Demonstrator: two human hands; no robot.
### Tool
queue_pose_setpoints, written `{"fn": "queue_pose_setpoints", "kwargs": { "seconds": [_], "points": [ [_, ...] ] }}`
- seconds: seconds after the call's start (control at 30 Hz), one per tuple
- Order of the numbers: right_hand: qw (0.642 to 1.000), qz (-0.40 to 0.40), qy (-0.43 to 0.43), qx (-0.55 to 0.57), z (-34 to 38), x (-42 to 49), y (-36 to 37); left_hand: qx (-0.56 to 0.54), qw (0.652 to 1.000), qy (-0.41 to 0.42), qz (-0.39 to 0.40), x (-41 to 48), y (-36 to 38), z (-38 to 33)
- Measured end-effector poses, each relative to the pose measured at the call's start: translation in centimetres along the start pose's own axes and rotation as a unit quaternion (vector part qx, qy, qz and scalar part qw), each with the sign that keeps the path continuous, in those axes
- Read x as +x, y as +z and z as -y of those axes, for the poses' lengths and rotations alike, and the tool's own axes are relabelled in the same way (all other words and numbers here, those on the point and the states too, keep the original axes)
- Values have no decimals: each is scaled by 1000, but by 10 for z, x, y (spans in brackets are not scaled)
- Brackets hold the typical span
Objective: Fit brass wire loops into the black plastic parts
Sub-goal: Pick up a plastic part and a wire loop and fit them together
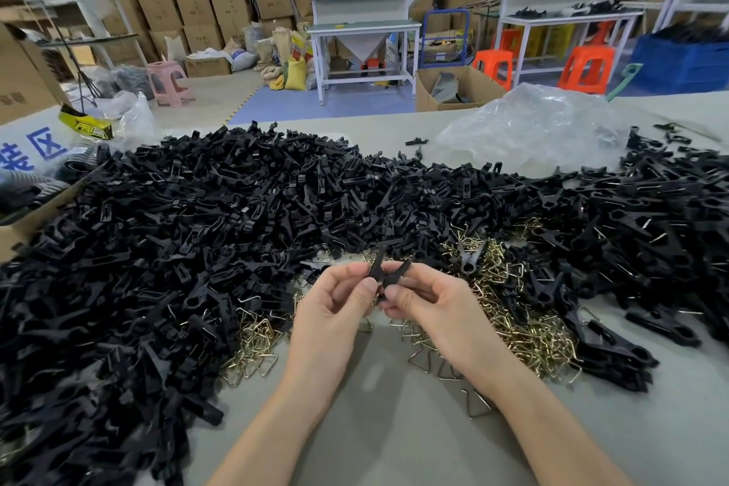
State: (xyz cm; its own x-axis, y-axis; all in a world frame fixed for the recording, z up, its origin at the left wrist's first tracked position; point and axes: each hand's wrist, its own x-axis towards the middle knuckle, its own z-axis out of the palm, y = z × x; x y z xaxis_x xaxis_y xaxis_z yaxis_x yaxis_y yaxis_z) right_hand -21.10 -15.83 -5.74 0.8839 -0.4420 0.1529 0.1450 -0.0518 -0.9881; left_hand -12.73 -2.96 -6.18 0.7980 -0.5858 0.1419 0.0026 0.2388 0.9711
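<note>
My left hand and my right hand meet above the table's near middle and together pinch one black plastic clip, its two arms spreading up and away from me. A glimpse of wire shows below the clip, between my fingertips. Brass wire loops lie heaped on the table behind and to both sides of my hands. A wide pile of black plastic parts covers the left and back of the table. Assembled-looking black clips lie heaped at the right.
The grey table shows bare surface around my forearms. A crumpled clear plastic bag lies at the back right. A cardboard box stands at the left edge. Beyond the table are workbenches, stools and stacked cartons.
</note>
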Motion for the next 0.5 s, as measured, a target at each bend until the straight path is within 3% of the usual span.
{"fn": "queue_pose_setpoints", "kwargs": {
  "seconds": [0.27,0.5],
  "points": [
    [1000,-6,-8,4,1,0,1,59,998,-7,-4,0,1,2],
    [1000,-23,-2,16,-2,1,-3,181,981,65,-10,-7,8,-2]
  ]
}}
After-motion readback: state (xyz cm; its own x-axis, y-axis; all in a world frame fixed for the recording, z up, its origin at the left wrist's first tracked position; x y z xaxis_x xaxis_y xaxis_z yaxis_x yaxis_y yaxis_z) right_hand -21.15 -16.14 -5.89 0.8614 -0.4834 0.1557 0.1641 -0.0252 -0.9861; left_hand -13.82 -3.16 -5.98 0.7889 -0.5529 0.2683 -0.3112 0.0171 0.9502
